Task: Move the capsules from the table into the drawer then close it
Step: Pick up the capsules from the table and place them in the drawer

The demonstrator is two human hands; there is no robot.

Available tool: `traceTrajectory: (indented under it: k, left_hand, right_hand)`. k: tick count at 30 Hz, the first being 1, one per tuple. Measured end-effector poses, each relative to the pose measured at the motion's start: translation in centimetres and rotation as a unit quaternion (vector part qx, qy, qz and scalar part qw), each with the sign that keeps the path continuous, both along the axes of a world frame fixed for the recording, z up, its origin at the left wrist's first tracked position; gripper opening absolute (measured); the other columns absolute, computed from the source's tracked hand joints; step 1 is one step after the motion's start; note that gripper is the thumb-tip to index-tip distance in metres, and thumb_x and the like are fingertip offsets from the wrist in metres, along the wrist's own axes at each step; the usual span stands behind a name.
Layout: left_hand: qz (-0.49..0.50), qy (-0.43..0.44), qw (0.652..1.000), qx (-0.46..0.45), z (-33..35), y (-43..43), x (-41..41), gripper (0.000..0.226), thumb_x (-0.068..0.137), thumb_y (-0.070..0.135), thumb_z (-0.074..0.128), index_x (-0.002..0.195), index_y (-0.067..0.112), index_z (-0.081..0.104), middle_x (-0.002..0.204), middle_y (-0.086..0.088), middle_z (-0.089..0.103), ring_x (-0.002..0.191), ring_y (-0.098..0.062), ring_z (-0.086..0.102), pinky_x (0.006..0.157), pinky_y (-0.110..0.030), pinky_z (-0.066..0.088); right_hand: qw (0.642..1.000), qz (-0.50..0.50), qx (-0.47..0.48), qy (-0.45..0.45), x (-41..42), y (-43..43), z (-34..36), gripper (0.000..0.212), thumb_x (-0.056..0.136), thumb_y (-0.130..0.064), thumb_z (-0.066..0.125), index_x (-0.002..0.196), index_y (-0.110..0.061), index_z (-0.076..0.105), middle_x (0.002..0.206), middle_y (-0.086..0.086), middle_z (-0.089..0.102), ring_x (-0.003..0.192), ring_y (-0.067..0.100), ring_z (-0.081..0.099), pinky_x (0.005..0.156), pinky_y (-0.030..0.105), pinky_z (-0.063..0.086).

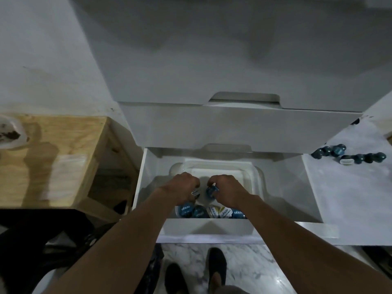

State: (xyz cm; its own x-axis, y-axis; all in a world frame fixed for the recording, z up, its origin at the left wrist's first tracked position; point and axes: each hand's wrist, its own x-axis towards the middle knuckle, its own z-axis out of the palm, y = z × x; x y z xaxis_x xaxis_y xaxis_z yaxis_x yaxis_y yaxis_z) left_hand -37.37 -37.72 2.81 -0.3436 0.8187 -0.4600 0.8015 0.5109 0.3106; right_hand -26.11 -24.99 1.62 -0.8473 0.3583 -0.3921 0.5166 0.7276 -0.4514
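Note:
The white drawer (148,177) stands pulled out, with a clear plastic container (257,179) inside it. Both my hands reach down into that container. My left hand (182,187) has curled fingers around a silver-topped capsule (195,194). My right hand (228,188) grips a blue capsule (211,191). Several blue and white capsules (209,211) lie in a row at the container's near side. On the white table (350,198) to the right, several more dark blue capsules (350,154) sit in a loose cluster.
A closed drawer front (233,126) sits above the open one, under the cabinet top. A plywood box (53,158) stands to the left with a white dish (10,132) on it. My feet (199,270) are on the marble floor below the drawer.

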Motion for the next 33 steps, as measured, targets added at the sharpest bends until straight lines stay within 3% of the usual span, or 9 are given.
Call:
traceTrajectory:
  k: [6, 13, 22, 26, 33]
  left_hand:
    - [-0.006, 0.013, 1.000, -0.012, 0.0, 0.0, -0.1, 0.040, 0.086, 0.021, 0.067, 0.125, 0.016, 0.058, 0.123, -0.013, 0.058, 0.108, -0.027, 0.058, 0.090, -0.032, 0.046]
    - [-0.050, 0.078, 0.995, -0.036, 0.6, 0.4, 0.6, 0.031, 0.089, 0.011, 0.060, 0.120, 0.010, 0.060, 0.117, -0.014, 0.060, 0.102, -0.027, 0.061, 0.083, -0.032, 0.049]
    - [-0.076, 0.082, 0.991, -0.076, 2.2, -0.1, 0.9, 0.035, 0.083, 0.024, 0.068, 0.114, 0.012, 0.060, 0.108, -0.010, 0.062, 0.094, -0.023, 0.062, 0.070, -0.028, 0.044]
    - [-0.079, 0.082, 0.990, -0.077, 2.3, -0.4, 0.8, 0.049, 0.075, 0.033, 0.075, 0.117, 0.015, 0.059, 0.109, -0.007, 0.064, 0.095, -0.021, 0.062, 0.070, -0.028, 0.043]
    - [-0.094, 0.128, 0.984, -0.084, 1.5, -1.0, 2.0, 0.045, 0.083, 0.025, 0.068, 0.123, 0.013, 0.053, 0.117, -0.011, 0.059, 0.106, -0.027, 0.059, 0.079, -0.034, 0.046]
  right_hand:
    - [1.000, 0.011, -0.010, 0.001, -0.4, 0.2, -0.2, 0.036, 0.083, -0.006, 0.064, 0.118, -0.016, 0.062, 0.122, 0.010, 0.062, 0.109, 0.025, 0.057, 0.090, 0.030, 0.046]
    - [0.999, 0.014, -0.043, -0.012, -0.3, -0.2, -0.4, 0.037, 0.080, -0.005, 0.065, 0.116, -0.015, 0.062, 0.115, 0.012, 0.065, 0.099, 0.026, 0.062, 0.085, 0.034, 0.054]
    - [0.999, 0.036, -0.036, -0.015, -0.4, -0.8, -0.4, 0.038, 0.081, -0.001, 0.061, 0.116, -0.016, 0.062, 0.118, 0.013, 0.064, 0.104, 0.028, 0.060, 0.087, 0.033, 0.051]
    - [0.998, 0.038, -0.035, -0.020, -0.5, -1.1, -0.4, 0.037, 0.082, -0.002, 0.059, 0.115, -0.018, 0.062, 0.118, 0.012, 0.063, 0.103, 0.027, 0.060, 0.087, 0.033, 0.051]
    - [0.998, 0.029, -0.042, -0.027, -0.5, -1.5, -0.6, 0.036, 0.082, -0.006, 0.061, 0.115, -0.021, 0.061, 0.109, 0.012, 0.066, 0.095, 0.026, 0.062, 0.080, 0.030, 0.051]
